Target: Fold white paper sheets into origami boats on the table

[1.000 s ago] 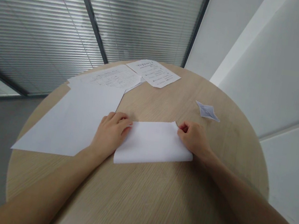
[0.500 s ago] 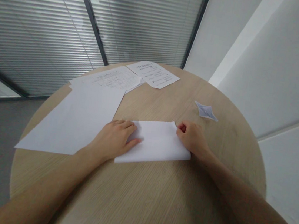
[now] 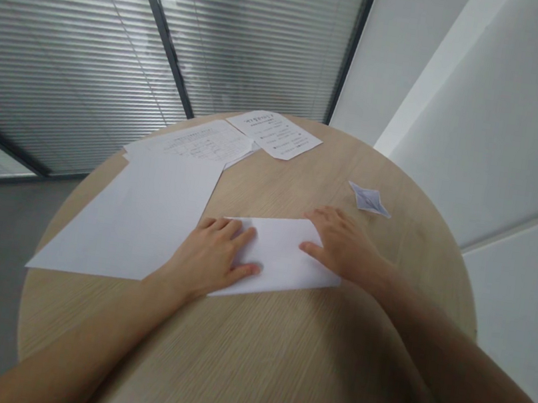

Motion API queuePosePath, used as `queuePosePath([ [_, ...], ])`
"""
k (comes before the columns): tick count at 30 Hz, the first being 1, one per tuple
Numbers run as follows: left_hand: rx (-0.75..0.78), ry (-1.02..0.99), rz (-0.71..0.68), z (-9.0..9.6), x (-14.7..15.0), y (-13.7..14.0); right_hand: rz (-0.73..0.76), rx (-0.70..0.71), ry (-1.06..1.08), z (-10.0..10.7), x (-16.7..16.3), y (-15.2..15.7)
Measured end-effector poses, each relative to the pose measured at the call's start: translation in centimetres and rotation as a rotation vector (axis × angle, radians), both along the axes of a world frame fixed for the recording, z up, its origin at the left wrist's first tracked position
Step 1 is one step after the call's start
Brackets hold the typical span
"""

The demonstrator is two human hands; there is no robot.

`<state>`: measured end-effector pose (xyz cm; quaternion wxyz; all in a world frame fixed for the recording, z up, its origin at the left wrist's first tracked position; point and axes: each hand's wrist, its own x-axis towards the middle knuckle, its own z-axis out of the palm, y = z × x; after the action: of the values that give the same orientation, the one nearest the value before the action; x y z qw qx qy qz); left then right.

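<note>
A folded white sheet of paper (image 3: 280, 255) lies flat in the middle of a round wooden table (image 3: 275, 364). My left hand (image 3: 213, 257) rests palm down on the sheet's left end, fingers spread and pointing right. My right hand (image 3: 341, 242) lies flat on the sheet's right end, fingers stretched out to the left. Both hands press on the paper and neither grips it.
A large blank white sheet (image 3: 140, 216) lies to the left. Two printed pages (image 3: 207, 142) (image 3: 274, 133) sit at the table's far side. A small folded paper shape (image 3: 369, 199) lies to the right. Slatted blinds (image 3: 72, 31) and a white wall (image 3: 492, 93) stand behind.
Both hands went from pinching the folded sheet's far corners to lying flat on it. The left hand slid right over the paper; the right hand opened and spread over its right end.
</note>
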<state>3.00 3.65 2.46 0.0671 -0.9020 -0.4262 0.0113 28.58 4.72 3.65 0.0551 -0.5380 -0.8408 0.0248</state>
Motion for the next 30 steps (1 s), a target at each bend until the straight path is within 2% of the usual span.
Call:
queuePosePath([
  [3, 0.014, -0.027, -0.009, -0.3, -0.1, 0.0, 0.199, -0.028, 0.005, 0.1, -2.2, -1.0],
  [7, 0.025, -0.063, -0.027, -0.7, -0.2, 0.0, 0.386, -0.021, 0.045, -1.8, -4.8, -2.1],
  [11, 0.031, -0.108, -0.033, -1.0, -0.3, 0.0, 0.367, -0.006, 0.043, -3.8, -5.3, -2.2],
  [14, 0.034, -0.114, -0.032, -1.2, -0.4, -0.1, 0.368, 0.02, 0.028, -4.5, -4.9, -2.2],
  [19, 0.036, -0.119, -0.032, -1.4, -0.6, -0.4, 0.377, 0.05, 0.017, -4.8, -4.5, -2.5],
  [30, 0.0, -0.096, -0.04, -1.6, -0.8, -0.7, 0.379, -0.005, 0.017, -4.9, -3.0, -3.6],
])
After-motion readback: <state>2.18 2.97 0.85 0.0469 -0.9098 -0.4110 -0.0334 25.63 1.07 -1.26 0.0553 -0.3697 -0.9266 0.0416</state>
